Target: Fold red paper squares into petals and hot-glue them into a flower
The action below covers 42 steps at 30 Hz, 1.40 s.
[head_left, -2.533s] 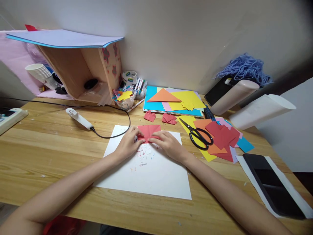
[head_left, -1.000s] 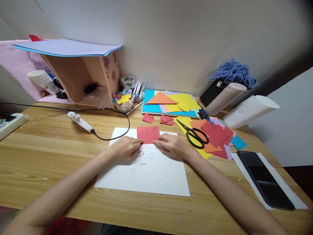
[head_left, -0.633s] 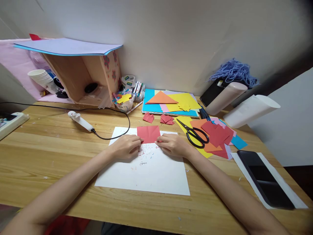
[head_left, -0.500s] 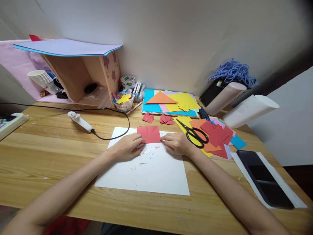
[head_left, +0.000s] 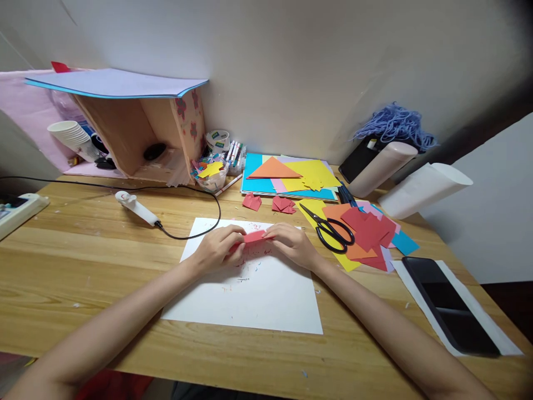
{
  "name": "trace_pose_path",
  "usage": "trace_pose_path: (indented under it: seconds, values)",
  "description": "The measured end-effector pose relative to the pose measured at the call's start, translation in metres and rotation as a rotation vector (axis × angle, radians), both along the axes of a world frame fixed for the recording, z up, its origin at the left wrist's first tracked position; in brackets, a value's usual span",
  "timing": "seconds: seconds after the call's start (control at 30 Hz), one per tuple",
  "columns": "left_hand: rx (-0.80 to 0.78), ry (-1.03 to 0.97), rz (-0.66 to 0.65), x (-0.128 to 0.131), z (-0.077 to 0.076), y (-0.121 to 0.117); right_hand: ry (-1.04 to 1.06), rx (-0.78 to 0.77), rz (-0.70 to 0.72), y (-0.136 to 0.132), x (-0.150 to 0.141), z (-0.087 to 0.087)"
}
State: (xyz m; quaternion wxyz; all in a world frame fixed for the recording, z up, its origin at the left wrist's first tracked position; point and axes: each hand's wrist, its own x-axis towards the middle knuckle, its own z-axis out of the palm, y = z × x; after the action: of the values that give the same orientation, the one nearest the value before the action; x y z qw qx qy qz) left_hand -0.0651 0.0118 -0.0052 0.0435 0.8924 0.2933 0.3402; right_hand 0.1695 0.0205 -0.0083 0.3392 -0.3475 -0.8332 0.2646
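A piece of red paper (head_left: 254,236) is held between my two hands, tilted up so that only a narrow strip of it shows. My left hand (head_left: 220,248) pinches its left end, and my right hand (head_left: 290,244) grips the right end with the fingertips over the top edge. Parts of the paper are hidden behind my fingers. Beneath lies a white sheet (head_left: 250,300) with small coloured marks. Just beyond it rest two folded red paper shapes, one on the left (head_left: 252,201) and one on the right (head_left: 283,204).
Black-handled scissors (head_left: 333,230) lie on coloured paper pieces (head_left: 370,236) to the right. A phone (head_left: 449,305) sits at the far right. Stacked coloured sheets (head_left: 254,166) lie at the back. On the left are a white glue gun (head_left: 137,208) with its cord and a cardboard box (head_left: 125,128).
The red paper was lying flat with its face showing; now it is raised and tilted into a narrow strip. My hands have moved closer together around it.
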Motion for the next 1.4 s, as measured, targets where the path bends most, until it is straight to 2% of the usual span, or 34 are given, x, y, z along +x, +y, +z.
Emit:
trace_pose_path:
  seconds: [0.07, 0.13, 0.2, 0.27, 0.37, 0.43, 0.53, 0.77, 1.03, 1.4]
  values:
    - [-0.081, -0.150, 0.062, 0.001, 0.004, -0.007, 0.133, -0.214, -0.074, -0.005, -0.004, 0.002]
    - [-0.114, -0.248, 0.181, 0.003, 0.007, -0.011, 0.223, -0.400, -0.124, -0.008, -0.009, 0.001]
    - [-0.086, -0.232, 0.246, 0.005, 0.006, -0.012, 0.241, -0.467, -0.180, -0.008, -0.012, -0.002]
    - [-0.097, -0.102, 0.215, 0.007, 0.003, -0.010, 0.189, -0.411, -0.257, -0.007, -0.014, -0.007]
    - [-0.220, 0.092, 0.147, 0.009, -0.002, -0.006, 0.076, -0.259, -0.350, -0.004, -0.014, -0.014]
    - [-0.281, 0.142, 0.157, 0.009, -0.006, -0.004, 0.015, -0.181, -0.385, -0.003, -0.013, -0.016]
    - [-0.279, 0.172, 0.181, 0.009, -0.009, -0.003, -0.051, -0.088, -0.411, -0.004, -0.013, -0.016]
    - [-0.161, 0.266, 0.076, 0.008, -0.008, -0.003, -0.095, 0.092, -0.299, -0.010, -0.014, -0.015]
    - [-0.147, 0.280, 0.067, 0.007, -0.009, -0.002, -0.221, 0.295, -0.127, -0.014, -0.015, -0.017]
    - [-0.132, 0.331, 0.103, 0.008, -0.012, -0.002, -0.351, 0.393, -0.077, -0.014, -0.017, -0.016]
